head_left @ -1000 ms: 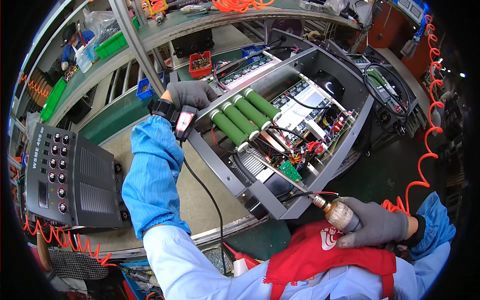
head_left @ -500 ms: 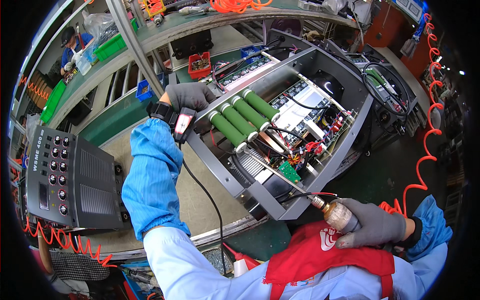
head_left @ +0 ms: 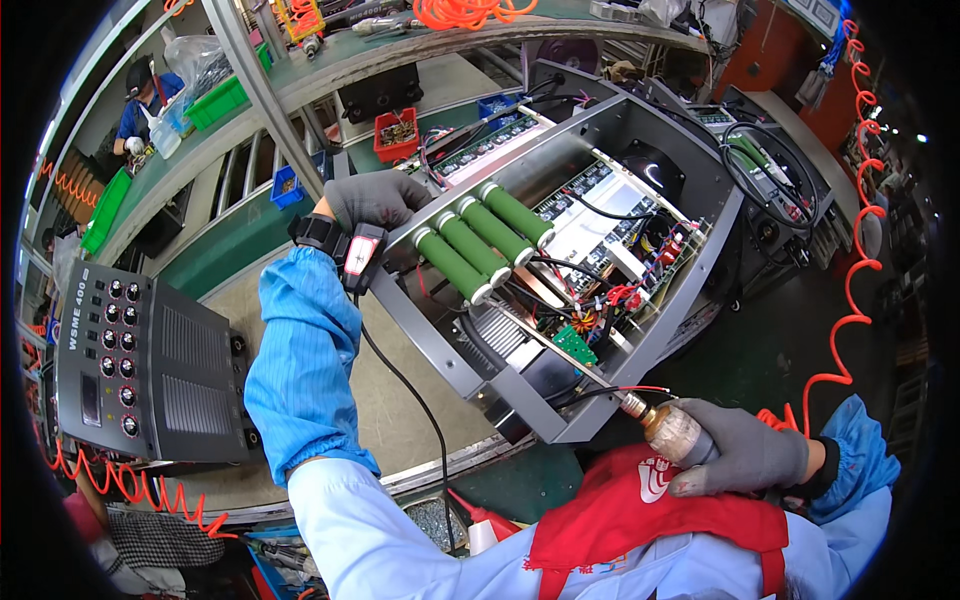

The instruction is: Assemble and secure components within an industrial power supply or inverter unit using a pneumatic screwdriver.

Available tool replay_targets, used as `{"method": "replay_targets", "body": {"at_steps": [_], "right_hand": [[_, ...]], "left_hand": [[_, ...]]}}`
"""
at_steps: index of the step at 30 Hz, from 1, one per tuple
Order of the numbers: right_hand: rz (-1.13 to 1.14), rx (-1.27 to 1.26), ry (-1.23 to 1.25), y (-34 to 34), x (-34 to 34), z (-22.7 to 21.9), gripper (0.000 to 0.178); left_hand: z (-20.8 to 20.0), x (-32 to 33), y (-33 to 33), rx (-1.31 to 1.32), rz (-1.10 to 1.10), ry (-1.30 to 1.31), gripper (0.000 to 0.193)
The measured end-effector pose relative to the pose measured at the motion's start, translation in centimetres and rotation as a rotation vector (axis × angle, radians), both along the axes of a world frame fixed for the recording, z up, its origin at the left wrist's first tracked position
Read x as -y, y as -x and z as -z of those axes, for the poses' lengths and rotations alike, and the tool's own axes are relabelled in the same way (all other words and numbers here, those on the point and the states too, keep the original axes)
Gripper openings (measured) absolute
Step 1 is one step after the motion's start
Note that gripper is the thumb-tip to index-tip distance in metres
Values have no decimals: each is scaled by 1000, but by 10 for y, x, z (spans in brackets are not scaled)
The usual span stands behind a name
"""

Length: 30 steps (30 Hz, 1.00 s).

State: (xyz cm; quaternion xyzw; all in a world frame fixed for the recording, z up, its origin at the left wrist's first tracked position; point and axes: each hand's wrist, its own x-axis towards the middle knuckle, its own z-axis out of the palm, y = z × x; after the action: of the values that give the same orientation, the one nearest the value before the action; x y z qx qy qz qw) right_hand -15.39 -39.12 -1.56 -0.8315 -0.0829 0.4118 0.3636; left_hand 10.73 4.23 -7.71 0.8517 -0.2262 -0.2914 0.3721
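Note:
A grey metal housing (head_left: 640,395) with its top off lies slanted across the bench, full of circuit boards and wires. Four-sided walls surround several green cylindrical resistors (head_left: 465,250) in a row and a small green board (head_left: 575,346). My left hand (head_left: 375,198), in a grey glove, is closed at the housing's far left wall; its fingertips are partly hidden. My right hand (head_left: 745,450), gloved too, is wrapped round a power screwdriver (head_left: 680,435) at the near right. Its long shaft (head_left: 560,352) reaches over the near wall toward the resistors' lower ends, where the tip is hard to make out.
A dark welding machine (head_left: 150,365) with knobs stands at the left. Behind the housing are a red parts bin (head_left: 397,135) and a blue bin (head_left: 287,187). An orange coiled hose (head_left: 865,210) hangs at the right. Another person (head_left: 145,105) works at the far left.
The view has shifted slightly. Both hands and the screwdriver keep nearly the same places on the housing. The person at the far left has moved a little.

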Motion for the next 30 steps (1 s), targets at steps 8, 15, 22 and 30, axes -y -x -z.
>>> {"method": "replay_targets", "body": {"at_steps": [8, 15, 22, 30], "right_hand": [[68, -149, -247, -7, 13, 20, 82], [406, -750, -542, -7, 20, 28, 74], [58, -127, -259, -5, 3, 14, 78], [-51, -104, -111, -6, 8, 16, 82]], "left_hand": [[-5, 4, 7, -115, -58, 70, 32], [-1, 4, 6, -174, -95, 137, 32], [-14, 4, 9, -186, -71, 76, 35], [-3, 0, -8, 48, -16, -73, 40]]}}
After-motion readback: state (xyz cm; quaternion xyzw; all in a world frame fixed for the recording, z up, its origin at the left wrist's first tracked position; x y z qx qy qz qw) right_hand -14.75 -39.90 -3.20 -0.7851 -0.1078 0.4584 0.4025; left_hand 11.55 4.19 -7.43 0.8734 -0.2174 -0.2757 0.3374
